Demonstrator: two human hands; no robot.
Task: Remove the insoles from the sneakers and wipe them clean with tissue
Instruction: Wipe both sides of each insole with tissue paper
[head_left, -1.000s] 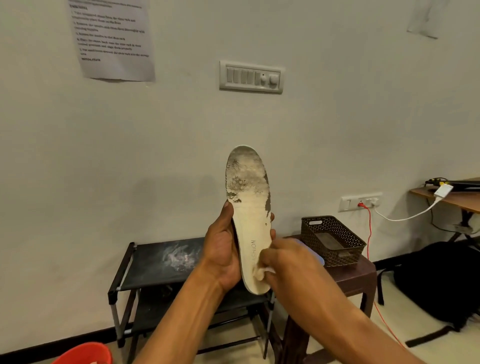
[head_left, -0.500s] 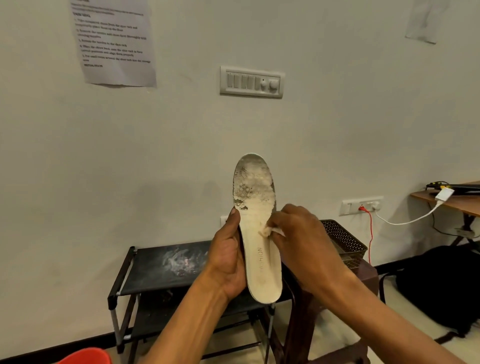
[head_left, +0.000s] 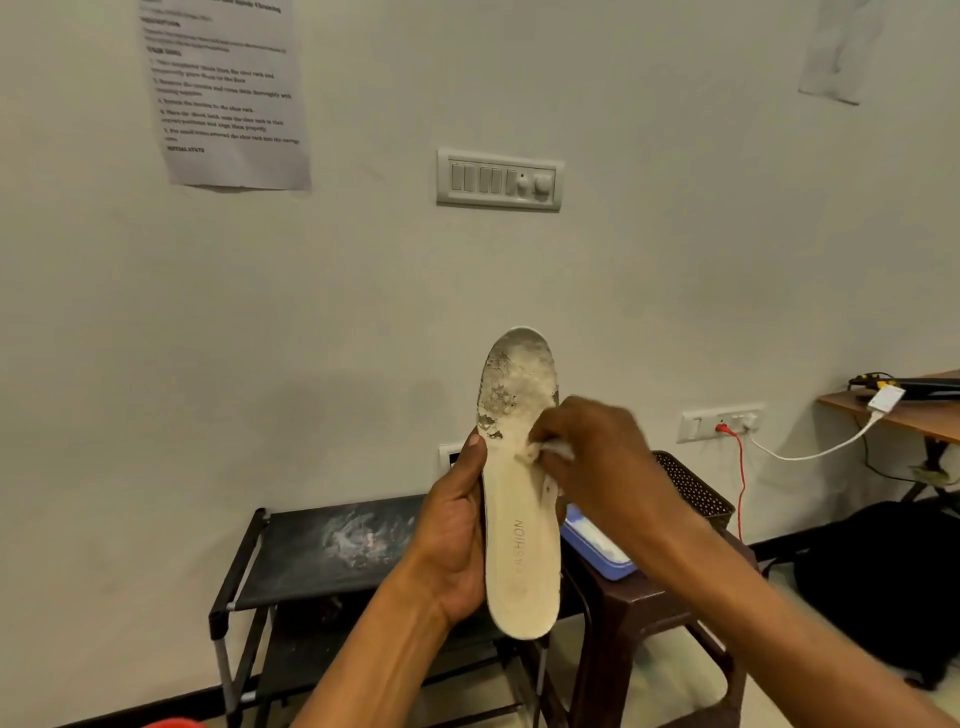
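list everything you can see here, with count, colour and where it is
insole: 1, off-white, grey dirt at the toe, upright at centre
tissue: 1, white, against the insole's middle
rack: 1, black, low left by the wall
stool: 1, dark brown, right of the rack
basket: 1, dark, on the stool
box: 1, blue, on the stool behind the insole
switch panel: 1, white, wall above the insole
sheets: 2, white, wall, upper left and upper right
socket: 1, white, wall at right
cables: 2, red and white, at the socket
desk: 1, wooden, right edge
bag: 1, black, floor at right
left hand: 1, grips the insole
right hand: 1, pinches the tissue
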